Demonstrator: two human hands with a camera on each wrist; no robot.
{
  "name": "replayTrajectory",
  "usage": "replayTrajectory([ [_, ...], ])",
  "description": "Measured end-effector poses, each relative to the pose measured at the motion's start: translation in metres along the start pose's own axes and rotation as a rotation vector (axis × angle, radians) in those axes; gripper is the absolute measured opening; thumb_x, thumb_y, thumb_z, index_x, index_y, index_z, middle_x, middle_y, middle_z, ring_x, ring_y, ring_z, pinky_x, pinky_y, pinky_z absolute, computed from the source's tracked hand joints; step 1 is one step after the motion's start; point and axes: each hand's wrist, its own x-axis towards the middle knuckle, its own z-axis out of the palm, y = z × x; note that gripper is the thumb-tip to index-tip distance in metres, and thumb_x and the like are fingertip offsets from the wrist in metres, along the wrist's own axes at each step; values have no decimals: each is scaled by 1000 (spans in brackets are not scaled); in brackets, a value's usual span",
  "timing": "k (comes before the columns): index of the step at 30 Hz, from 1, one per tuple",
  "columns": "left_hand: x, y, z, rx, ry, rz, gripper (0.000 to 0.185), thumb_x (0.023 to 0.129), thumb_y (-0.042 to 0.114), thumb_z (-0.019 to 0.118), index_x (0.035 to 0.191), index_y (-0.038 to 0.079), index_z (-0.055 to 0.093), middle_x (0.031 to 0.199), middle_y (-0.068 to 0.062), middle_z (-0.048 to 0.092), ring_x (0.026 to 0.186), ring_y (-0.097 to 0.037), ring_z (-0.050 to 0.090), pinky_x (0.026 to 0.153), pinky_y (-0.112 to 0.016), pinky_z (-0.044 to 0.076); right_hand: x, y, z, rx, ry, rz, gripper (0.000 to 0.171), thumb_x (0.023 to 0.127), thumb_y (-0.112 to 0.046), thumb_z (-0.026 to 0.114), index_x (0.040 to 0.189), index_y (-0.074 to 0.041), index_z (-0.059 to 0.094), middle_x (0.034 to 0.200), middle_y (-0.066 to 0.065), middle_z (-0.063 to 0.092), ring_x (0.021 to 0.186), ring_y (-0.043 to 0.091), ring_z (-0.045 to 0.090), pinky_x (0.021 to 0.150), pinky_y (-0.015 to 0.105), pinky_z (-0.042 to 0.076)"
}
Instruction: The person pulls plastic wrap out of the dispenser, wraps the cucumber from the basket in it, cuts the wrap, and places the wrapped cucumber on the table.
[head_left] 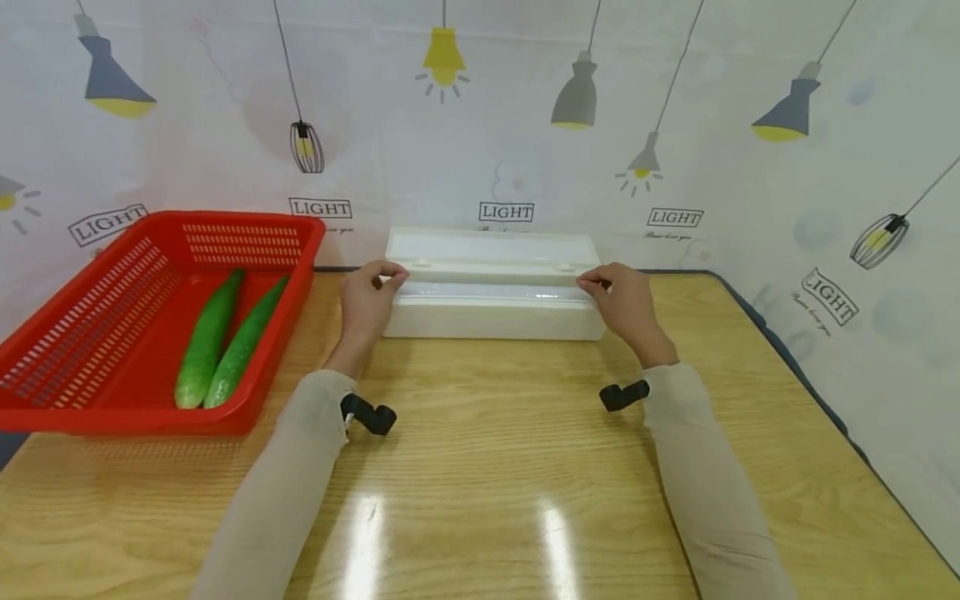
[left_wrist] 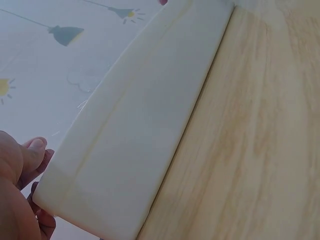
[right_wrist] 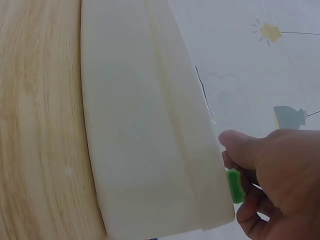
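Note:
A long white cling film dispenser [head_left: 495, 322] lies across the table with its lid [head_left: 491, 247] raised at the back. Clear, shiny cling film [head_left: 495, 291] stretches along its opening. At the left end, my left hand [head_left: 367, 302] pinches the film between thumb and forefinger; the left wrist view shows those fingers [left_wrist: 35, 155] right beside the box's corner. My right hand [head_left: 626, 304] pinches the film likewise at the right end. A small green part [right_wrist: 235, 186] shows behind the right fingers in the right wrist view. The film itself is barely visible between the fingertips.
To the left stands a red plastic basket [head_left: 281, 367] with two cucumbers [head_left: 210, 342] inside. The wooden table [head_left: 487, 433] reaches back to a pale wall covering [head_left: 495, 108] printed with lamps, close behind the dispenser.

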Motion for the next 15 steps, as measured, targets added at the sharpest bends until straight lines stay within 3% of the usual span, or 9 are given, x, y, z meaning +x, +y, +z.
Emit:
replayTrajectory([
  [7,2,4,2,-28,10,-29,14,89,17,69,91,4,73,80,-6,62,73,-17,42,64,-26,31,2,-4,2,13,134,2,18,91,-17,67,95,-1,74,88,14,68,82,29,61,72,43,47],
  [15,4,8,1,-67,13,-53,14,90,17,68,91,4,73,85,-7,65,76,-18,45,66,-27,34,4,-10,6,16,191,28,19,91,-19,67,95,-2,74,89,14,67,82,28,61,72,43,46],
])
